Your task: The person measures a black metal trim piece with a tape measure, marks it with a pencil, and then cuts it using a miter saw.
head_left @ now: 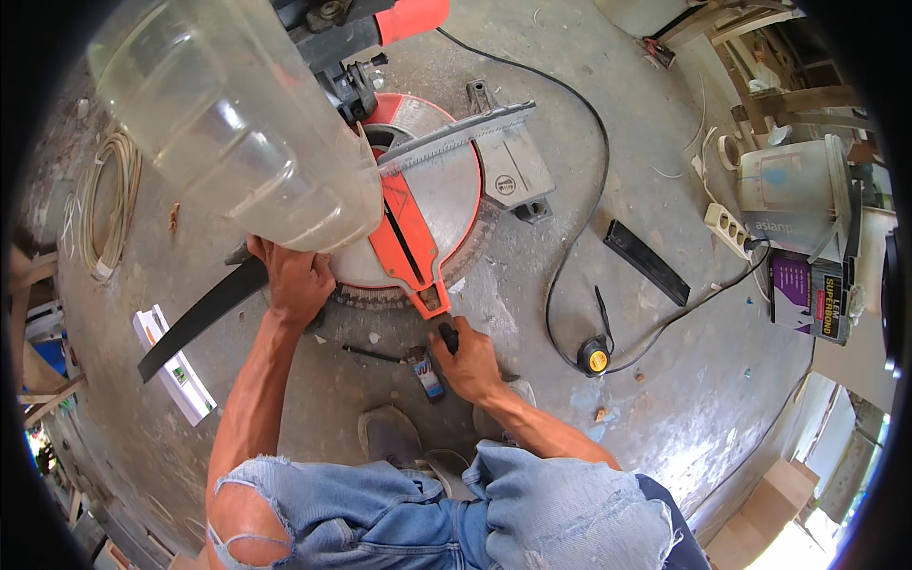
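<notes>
A mitre saw stands on the floor in front of me, its round grey turntable (451,190) crossed by an orange slotted insert (404,233). My right hand (470,361) is closed around the black handle (448,335) at the turntable's front. My left hand (296,283) is closed at the saw's left side on a long black strip (195,321), which juts out leftward; its fingertips are partly hidden. A big clear plastic jug (237,123) covers the saw's upper left and overhangs my left fingers. The metal fence (465,135) runs behind the turntable.
A white spirit level (176,366) lies under the strip. Near my shoes are a small can (423,372) and a thin dark stick. To the right lie a black offcut (646,263), a tape measure (594,359), a power cable (604,142), a socket strip (727,230) and a bucket (793,195).
</notes>
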Demonstrator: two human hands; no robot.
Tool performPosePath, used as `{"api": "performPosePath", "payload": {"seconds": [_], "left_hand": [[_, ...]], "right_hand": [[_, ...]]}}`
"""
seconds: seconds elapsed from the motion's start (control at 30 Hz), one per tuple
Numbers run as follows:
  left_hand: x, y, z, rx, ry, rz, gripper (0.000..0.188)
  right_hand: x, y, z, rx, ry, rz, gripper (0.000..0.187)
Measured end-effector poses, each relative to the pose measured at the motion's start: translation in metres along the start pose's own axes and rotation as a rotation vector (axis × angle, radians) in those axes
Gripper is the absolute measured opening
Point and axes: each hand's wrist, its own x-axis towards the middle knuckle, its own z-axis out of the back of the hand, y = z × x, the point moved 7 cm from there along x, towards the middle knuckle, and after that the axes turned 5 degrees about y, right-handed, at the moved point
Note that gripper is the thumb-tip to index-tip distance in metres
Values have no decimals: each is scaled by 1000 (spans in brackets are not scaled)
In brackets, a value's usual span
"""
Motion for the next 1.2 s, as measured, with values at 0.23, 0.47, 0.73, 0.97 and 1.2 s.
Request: {"api": "performPosePath", "payload": {"seconds": [0.23,0.47,0.73,0.97,1.2], "left_hand": [[-6,7,-6,-95,-53,-21,47],[-8,8,-4,-83,-57,-43,46],[-5,3,0,-38,-41,-80,25],[0,-7,6,-35,-60,-96,20],[-5,0,2,-9,-40,-68,18]], "right_hand": [[-3,9,3,10,-22,-8,28],[-1,-15,-4,992,438,-275,31],[-7,-9,1,1019,658,-270,41],[-16,-5,-4,240,380,-258,40],[7,-10,-5,538,492,-341,40]]}}
